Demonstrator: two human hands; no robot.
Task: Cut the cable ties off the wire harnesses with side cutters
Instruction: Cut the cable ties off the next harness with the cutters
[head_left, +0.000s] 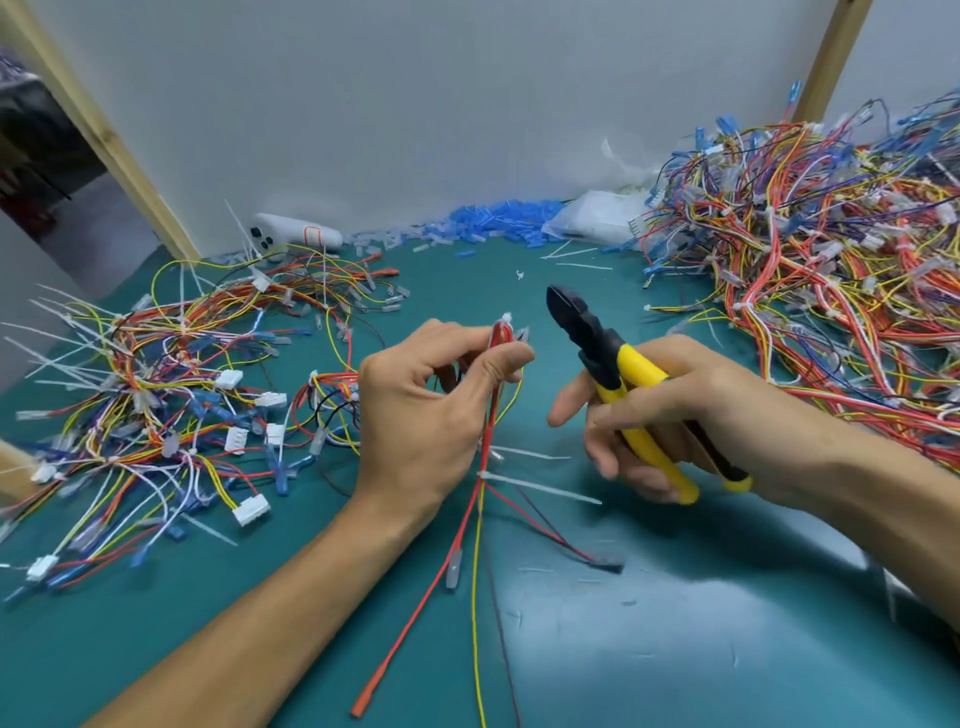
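Harness (487, 436) is in my left hand (436, 410), pinched between thumb and fingers near its top end, with the loose wires hanging toward me over the mat (675, 639). Two ties (540, 488) sit on the bundle just below that hand, tails pointing right. A white piece at the top end may be a third tie, but the view is too soft to confirm. My right hand (675, 415) grips the cutters (602, 358) by the yellow handles, with the head pointing up and left, jaws together, near the harness top but apart from it. One pile (156, 389) of harnesses lies at left, and a larger pile (805, 260) at right.
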